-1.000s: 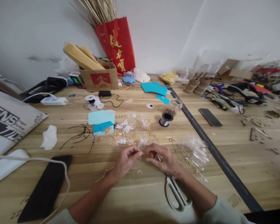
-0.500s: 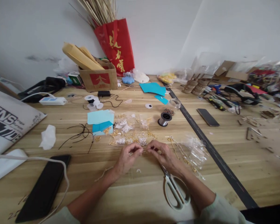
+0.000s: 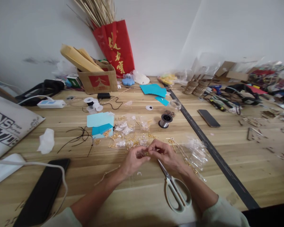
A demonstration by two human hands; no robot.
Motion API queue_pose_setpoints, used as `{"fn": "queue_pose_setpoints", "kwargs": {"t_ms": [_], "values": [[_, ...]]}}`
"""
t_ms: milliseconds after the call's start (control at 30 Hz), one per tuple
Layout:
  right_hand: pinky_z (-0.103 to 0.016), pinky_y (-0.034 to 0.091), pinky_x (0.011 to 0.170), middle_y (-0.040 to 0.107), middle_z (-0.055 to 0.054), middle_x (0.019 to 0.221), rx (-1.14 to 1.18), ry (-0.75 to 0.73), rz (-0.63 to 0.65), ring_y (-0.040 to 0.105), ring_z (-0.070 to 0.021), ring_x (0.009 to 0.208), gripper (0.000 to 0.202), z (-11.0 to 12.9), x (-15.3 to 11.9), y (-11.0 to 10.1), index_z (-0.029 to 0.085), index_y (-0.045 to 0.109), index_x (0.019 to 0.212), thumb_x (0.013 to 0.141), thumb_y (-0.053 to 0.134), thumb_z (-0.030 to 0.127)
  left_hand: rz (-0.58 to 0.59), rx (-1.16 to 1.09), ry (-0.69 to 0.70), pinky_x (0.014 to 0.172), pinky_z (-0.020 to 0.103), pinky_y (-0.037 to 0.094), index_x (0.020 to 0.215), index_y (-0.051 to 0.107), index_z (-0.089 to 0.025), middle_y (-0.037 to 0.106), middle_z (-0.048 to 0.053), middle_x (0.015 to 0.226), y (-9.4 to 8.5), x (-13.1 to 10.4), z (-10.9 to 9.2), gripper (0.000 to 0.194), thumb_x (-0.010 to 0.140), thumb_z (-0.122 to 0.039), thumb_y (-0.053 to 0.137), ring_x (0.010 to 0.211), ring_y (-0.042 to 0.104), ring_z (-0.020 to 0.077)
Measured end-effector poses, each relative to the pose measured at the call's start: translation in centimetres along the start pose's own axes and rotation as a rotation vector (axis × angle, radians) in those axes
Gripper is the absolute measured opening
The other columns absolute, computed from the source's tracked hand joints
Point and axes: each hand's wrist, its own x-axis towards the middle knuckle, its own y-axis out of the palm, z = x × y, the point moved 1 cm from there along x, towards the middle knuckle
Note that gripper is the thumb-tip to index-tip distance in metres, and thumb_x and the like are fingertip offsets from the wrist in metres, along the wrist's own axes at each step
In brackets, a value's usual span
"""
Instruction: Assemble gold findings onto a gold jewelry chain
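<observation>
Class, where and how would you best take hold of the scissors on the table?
Probably by the pale handle loops, coming from the person's side: the scissors lie flat, loops toward the person. The blades point away, toward the right hand, so approaching from there would meet the tips first.

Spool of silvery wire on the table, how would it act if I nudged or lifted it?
The spool stands on a flat end, so it would probably slide if nudged low. Being round, it might roll once tipped over. Its silvery winding looks like metal, so it may feel heavy for its size.
</observation>
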Motion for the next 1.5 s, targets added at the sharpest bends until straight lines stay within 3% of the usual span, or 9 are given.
{"fn": "queue_pose_setpoints", "kwargs": {"t_ms": [100,267,467,733,967,1133,1233,1367,1500], "values": [[-0.025,0.038,0.061,0.054,0.0,0.075,0.034,-0.01,-0.02,0.05,-0.0129,0.069,0.021,0.4,-0.1,0.5,0.017,0.061,0.076,0.085,0.061,0.035,0.045,-0.241,-0.093,0.065,0.026,0.047,0.081,0.064,-0.013,0.068,0.003,0.074,0.5,-0.1,-0.1,0.021,0.067,-0.026,0.073,0.068,0.061,0.0145],[-0.025,0.041,0.06,0.057,0.001,0.068,0.118,0.019,0.06,0.053,-0.0125,0.063,0.02,0.0,-0.1,0.7,0.016,0.057,0.085,0.09,0.055,0.036,0.021,-0.281,-0.133,0.061,0.025,0.045,0.071,0.063,-0.012,0.065,0.002,0.064,0.3,-0.7,-0.3,0.024,0.069,-0.034,0.072,0.06,0.057,0.0119],[-0.025,0.039,0.063,0.058,-0.001,0.082,-0.323,-0.099,-0.06,0.053,-0.0128,0.071,0.013,-0.7,0.3,-0.7,0.017,0.06,0.086,0.092,0.051,0.026,-0.034,-0.197,-0.142,0.063,0.025,0.045,0.071,0.063,-0.013,0.065,0.002,0.065,-0.9,-1.7,0.0,0.026,0.073,-0.038,0.068,0.061,0.057,0.0121],[-0.024,0.038,0.064,0.058,-0.002,0.085,-0.611,-0.094,0.042,0.054,-0.0127,0.071,0.015,-0.7,0.6,-0.4,0.018,0.06,0.083,0.09,0.05,0.01,-0.099,-0.102,-0.145,0.063,0.026,0.047,0.069,0.062,-0.014,0.065,0.003,0.066,-2.1,-2.8,1.1,0.028,0.074,-0.041,0.064,0.062,0.058,0.014],[-0.024,0.042,0.061,0.062,-0.005,0.092,-0.21,-0.142,0.114,0.056,-0.0144,0.075,0.011,-0.2,0.3,1.0,0.018,0.065,0.093,0.089,0.058,0.026,-0.135,0.06,-0.035,0.056,0.022,0.038,0.065,0.061,-0.015,0.056,-0.001,0.06,-2.3,-3.8,0.9,0.024,0.075,-0.036,0.062,0.058,0.049,0.0116],[-0.026,0.045,0.065,0.064,-0.005,0.087,0.106,-0.099,0.079,0.058,-0.0159,0.08,0.018,-0.4,-0.1,2.9,0.019,0.068,0.09,0.086,0.061,0.035,-0.15,0.017,-0.08,0.056,0.023,0.039,0.064,0.063,-0.015,0.055,-0.001,0.057,-1.5,-4.5,0.6,0.023,0.074,-0.035,0.063,0.056,0.049,0.0119],[-0.023,0.043,0.057,0.061,-0.002,0.078,0.262,-0.017,0.089,0.054,-0.012,0.066,0.02,-1.0,-0.3,3.7,0.019,0.068,0.086,0.083,0.065,0.038,-0.153,-0.037,-0.129,0.056,0.023,0.04,0.065,0.063,-0.015,0.056,-0.001,0.056,-1.1,-4.7,1.0,0.025,0.074,-0.038,0.063,0.055,0.05,0.0124],[-0.018,0.036,0.044,0.057,0.001,0.068,0.358,0.101,0.122,0.044,-0.0073,0.05,0.023,-1.8,-0.3,4.1,0.019,0.068,0.084,0.078,0.068,0.041,-0.162,-0.05,-0.144,0.056,0.023,0.04,0.064,0.063,-0.015,0.057,0.0,0.056,-1.1,-4.7,1.4,0.027,0.072,-0.04,0.065,0.055,0.051,0.0128],[-0.018,0.038,0.045,0.058,0.001,0.067,0.398,0.096,0.128,0.047,-0.0082,0.053,0.024,-1.9,-0.3,4.2,0.019,0.068,0.08,0.078,0.068,0.043,-0.157,-0.03,-0.12,0.055,0.023,0.039,0.062,0.062,-0.014,0.057,0.0,0.056,-1.1,-4.5,1.6,0.028,0.073,-0.04,0.064,0.055,0.051,0.0124]]}}
